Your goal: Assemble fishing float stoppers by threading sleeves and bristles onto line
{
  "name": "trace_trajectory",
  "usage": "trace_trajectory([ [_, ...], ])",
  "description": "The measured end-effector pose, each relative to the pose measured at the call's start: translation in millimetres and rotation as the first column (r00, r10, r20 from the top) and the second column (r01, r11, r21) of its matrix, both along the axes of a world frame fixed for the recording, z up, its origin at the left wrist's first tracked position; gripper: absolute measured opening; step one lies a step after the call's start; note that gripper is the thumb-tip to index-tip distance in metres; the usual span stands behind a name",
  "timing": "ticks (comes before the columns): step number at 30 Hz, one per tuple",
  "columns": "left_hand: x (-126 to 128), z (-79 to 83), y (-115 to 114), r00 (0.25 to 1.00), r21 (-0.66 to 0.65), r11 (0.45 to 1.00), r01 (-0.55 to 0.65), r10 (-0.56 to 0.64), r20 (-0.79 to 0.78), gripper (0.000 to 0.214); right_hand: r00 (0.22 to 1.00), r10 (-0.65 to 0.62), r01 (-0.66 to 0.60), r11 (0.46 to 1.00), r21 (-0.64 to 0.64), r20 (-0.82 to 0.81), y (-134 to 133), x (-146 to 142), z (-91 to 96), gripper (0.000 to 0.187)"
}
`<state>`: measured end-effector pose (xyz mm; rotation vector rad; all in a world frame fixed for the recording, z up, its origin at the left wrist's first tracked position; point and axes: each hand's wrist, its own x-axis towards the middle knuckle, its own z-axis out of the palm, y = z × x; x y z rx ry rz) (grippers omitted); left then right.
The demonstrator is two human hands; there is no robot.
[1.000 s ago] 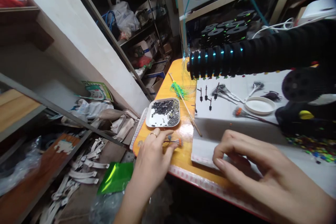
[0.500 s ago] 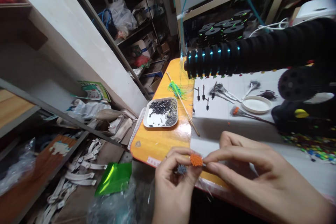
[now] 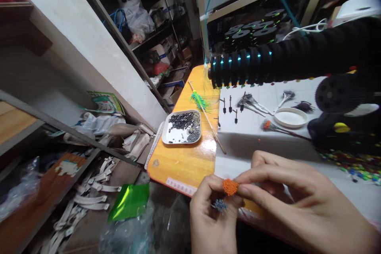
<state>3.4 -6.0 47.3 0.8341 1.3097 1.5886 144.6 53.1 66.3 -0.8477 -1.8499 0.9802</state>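
My left hand (image 3: pixel 214 220) is closed, its thumb and forefinger pinching a bundle of orange-tipped strands (image 3: pixel 230 187). In the curl of the same hand sits a second bundle with grey-blue tips (image 3: pixel 219 205). My right hand (image 3: pixel 293 194) has thumb and forefinger pressed together against the right side of the orange bundle; what lies between those fingertips is too small to make out. Beyond the hands, on white paper, lies another orange-tipped bundle (image 3: pixel 275 127) beside a shallow white dish (image 3: pixel 291 118).
A white tray (image 3: pixel 164 139) of small black and grey parts stands on the yellow table (image 3: pixel 178 166). A thin stick (image 3: pixel 216 137) lies right of it. A black ribbed cylinder (image 3: pixel 268 63) juts in from the right. Colourful beads (image 3: pixel 351 166) lie at far right.
My left hand has shifted right and slightly down with both bundles, and the orange tips now face me more. The right hand has barely moved.
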Motion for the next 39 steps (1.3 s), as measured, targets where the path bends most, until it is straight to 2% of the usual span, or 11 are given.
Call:
trace_trajectory([
  [4,8,-4.3,-3,0.989,-0.04,0.991,-0.125,0.128,0.072,0.038,1.0,-0.011,0.011,1.0,-0.004,-0.011,-1,0,0.6,0.021],
  [10,2,-4.0,-4,0.958,-0.038,0.991,-0.127,0.132,0.254,0.041,0.999,-0.034,0.034,0.999,-0.034,0.001,-1,-1,-3.6,0.034],
  [16,-4,-6.9,-4,0.928,-0.055,0.96,-0.275,0.28,0.246,0.044,0.993,-0.116,0.116,0.993,0.007,0.011,-1,3,-14.9,0.042],
  [22,-5,-8.1,-7,0.944,-0.072,0.974,-0.217,0.228,0.239,0.042,0.992,-0.121,0.119,0.992,0.044,0.031,-2,4,-17.6,0.042],
  [26,-10,-13.8,-9,0.948,-0.096,0.965,-0.245,0.259,0.184,0.04,0.991,-0.129,0.126,0.99,0.067,0.043,-4,4,-17.9,0.041],
  [30,-12,-14.1,-8,0.949,-0.087,0.968,-0.237,0.25,0.194,0.039,0.99,-0.129,0.124,0.989,0.077,0.055,-3,4,-14.7,0.037],
  [35,-5,-6.3,-6,0.966,-0.045,0.993,-0.11,0.117,0.229,0.038,0.999,-0.038,0.035,0.992,0.118,0.022,2,3,-6.1,0.023],
  [39,0,-8.0,-6,0.98,-0.06,0.997,-0.047,0.058,0.191,0.039,0.999,0.037,-0.033,0.982,0.186,-0.017,5,3,-3.1,0.014],
])
